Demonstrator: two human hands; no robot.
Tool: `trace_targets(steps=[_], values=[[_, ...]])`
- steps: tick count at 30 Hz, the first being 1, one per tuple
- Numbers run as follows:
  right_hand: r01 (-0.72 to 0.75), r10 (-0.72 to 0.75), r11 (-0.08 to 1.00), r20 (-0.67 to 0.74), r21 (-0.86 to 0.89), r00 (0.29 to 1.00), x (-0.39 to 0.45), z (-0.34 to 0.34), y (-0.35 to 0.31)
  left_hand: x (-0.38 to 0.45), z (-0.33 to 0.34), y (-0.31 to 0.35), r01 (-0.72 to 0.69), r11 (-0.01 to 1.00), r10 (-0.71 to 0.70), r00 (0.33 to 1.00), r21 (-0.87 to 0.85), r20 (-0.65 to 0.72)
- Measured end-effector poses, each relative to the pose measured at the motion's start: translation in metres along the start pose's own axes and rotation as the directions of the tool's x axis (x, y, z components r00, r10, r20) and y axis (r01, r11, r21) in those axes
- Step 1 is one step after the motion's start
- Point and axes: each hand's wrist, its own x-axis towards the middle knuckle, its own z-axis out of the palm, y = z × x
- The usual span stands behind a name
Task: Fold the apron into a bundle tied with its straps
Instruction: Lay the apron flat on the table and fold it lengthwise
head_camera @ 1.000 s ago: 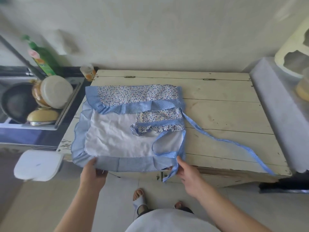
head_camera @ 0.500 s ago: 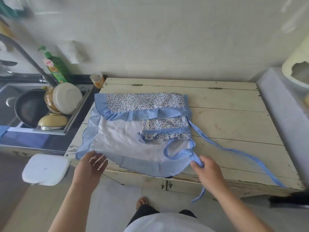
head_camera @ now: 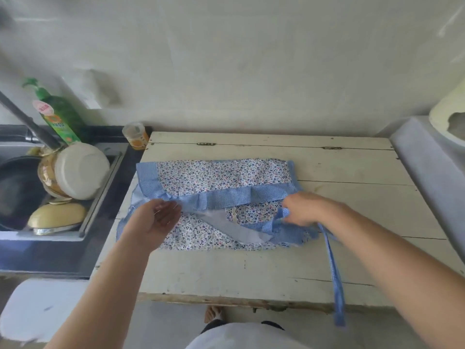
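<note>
A pale, painted wooden surface [head_camera: 251, 268] carries the work, with a sink of stacked dishes [head_camera: 68, 177] off to its left. On the far half of it lies the blue-gingham-trimmed floral cotton apron [head_camera: 214, 177], folded over itself into a wide band that runs left to right, its near edge well back from the surface's front lip. The cloth looks thin, light and limp: it should crease where it is pressed, slide easily on the paint, and spring open if let go, so folded edges and corners are the best places to take it, with a palm laid flat on a finished fold.

The left hand [head_camera: 153, 220] rests over the apron's left end, palm turned partly up, fingers loosely spread; whether it nips the gingham ruffle I cannot tell. The right hand [head_camera: 304, 209] is curled down on the right end, fingers pressed together into bunched gingham near the strap's root, apparently pinching it.

From under that hand the long blue gingham strap [head_camera: 336, 278] trails toward the person and hangs over the front edge, free for tying.
</note>
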Motion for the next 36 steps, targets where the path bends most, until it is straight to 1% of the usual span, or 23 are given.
trace_targets(steps=[2, 4, 5, 6, 7, 8, 10, 11, 13, 14, 15, 19, 21, 22, 23, 25, 26, 27, 28, 29, 31, 34, 36], values=[[-0.085, 0.083, 0.994, 0.030, 0.069, 0.996, 0.031, 0.000, 0.001, 0.037, 0.003, 0.003, 0.027, 0.998, -0.022, 0.997, 0.060, -0.069], [-0.179, 0.194, 0.933, -0.016, 0.312, 0.981, 0.055, 0.010, 0.010, 0.066, 0.000, -0.003, 0.033, 0.985, -0.006, 0.987, 0.167, -0.163], [-0.210, 0.259, 0.876, -0.056, 0.434, 0.964, 0.062, 0.018, 0.015, 0.077, -0.003, -0.009, 0.017, 0.961, 0.039, 0.980, 0.276, -0.196], [-0.230, 0.322, 0.818, -0.088, 0.527, 0.943, 0.066, 0.027, 0.020, 0.080, -0.005, -0.015, -0.008, 0.903, 0.105, 0.974, 0.429, -0.203], [-0.243, 0.374, 0.771, -0.110, 0.589, 0.921, 0.068, 0.036, 0.026, 0.080, -0.005, -0.019, -0.050, 0.792, 0.190, 0.967, 0.608, -0.169], [-0.247, 0.416, 0.739, -0.136, 0.627, 0.899, 0.067, 0.044, 0.030, 0.075, -0.005, -0.026, -0.096, 0.635, 0.263, 0.960, 0.767, -0.098], [-0.246, 0.492, 0.698, -0.201, 0.672, 0.847, 0.061, 0.056, 0.037, 0.060, 0.000, -0.043, -0.238, 0.310, 0.352, 0.928, 0.920, 0.122], [-0.239, 0.522, 0.683, -0.232, 0.690, 0.821, 0.058, 0.059, 0.040, 0.050, 0.004, -0.052, -0.317, 0.135, 0.366, 0.897, 0.939, 0.250], [-0.217, 0.539, 0.671, -0.265, 0.709, 0.800, 0.055, 0.060, 0.044, 0.033, 0.015, -0.068, -0.457, -0.218, 0.330, 0.797, 0.862, 0.506], [-0.204, 0.528, 0.670, -0.266, 0.713, 0.806, 0.055, 0.059, 0.046, 0.029, 0.023, -0.076, -0.518, -0.348, 0.293, 0.731, 0.781, 0.616], [-0.190, 0.511, 0.669, -0.260, 0.719, 0.819, 0.055, 0.057, 0.045, 0.028, 0.030, -0.083, -0.576, -0.419, 0.249, 0.671, 0.702, 0.699], [-0.170, 0.478, 0.625, -0.201, 0.762, 0.855, 0.060, 0.053, 0.046, 0.026, 0.087, -0.108, -0.719, -0.513, 0.090, 0.498, 0.469, 0.862], [-0.166, 0.459, 0.574, -0.147, 0.802, 0.876, 0.061, 0.055, 0.047, 0.029, 0.105, -0.119, -0.732, -0.567, -0.023, 0.472, 0.377, 0.881], [-0.158, 0.438, 0.541, -0.116, 0.826, 0.891, 0.058, 0.056, 0.049, 0.031, 0.112, -0.125, -0.716, -0.582, -0.052, 0.505, 0.385, 0.861], [-0.150, 0.412, 0.496, -0.079, 0.855, 0.908, 0.053, 0.056, 0.051, 0.032, 0.117, -0.129, -0.688, -0.578, -0.034, 0.558, 0.439, 0.829], [-0.144, 0.363, 0.359, 0.004, 0.922, 0.932, 0.042, 0.057, 0.052, 0.036, 0.122, -0.130, -0.599, -0.535, 0.065, 0.674, 0.596, 0.736], [-0.147, 0.336, 0.274, 0.049, 0.951, 0.941, 0.037, 0.060, 0.052, 0.038, 0.123, -0.128, -0.567, -0.529, 0.090, 0.702, 0.631, 0.706], [-0.159, 0.303, 0.207, 0.091, 0.965, 0.949, 0.033, 0.063, 0.052, 0.041, 0.124, -0.127, -0.552, -0.542, 0.097, 0.708, 0.633, 0.700], [-0.169, 0.263, 0.177, 0.119, 0.970, 0.957, 0.031, 0.068, 0.051, 0.044, 0.124, -0.126, -0.555, -0.553, 0.095, 0.699, 0.621, 0.709], [-0.177, 0.229, 0.194, 0.131, 0.965, 0.965, 0.030, 0.074, 0.049, 0.047, 0.122, -0.126, -0.562, -0.561, 0.087, 0.691, 0.609, 0.718], [-0.169, 0.221, 0.334, 0.097, 0.927, 0.970, 0.035, 0.085, 0.043, 0.050, 0.119, -0.127, -0.552, -0.578, 0.066, 0.702, 0.601, 0.709], [-0.140, 0.322, 0.561, -0.059, 0.816, 0.945, 0.044, 0.096, 0.027, 0.051, 0.119, -0.136, -0.489, -0.612, 0.041, 0.765, 0.621, 0.643], [-0.144, 0.365, 0.684, -0.165, 0.715, 0.916, 0.048, 0.100, 0.014, 0.049, 0.121, -0.140, -0.467, -0.601, 0.067, 0.780, 0.649, 0.623]])
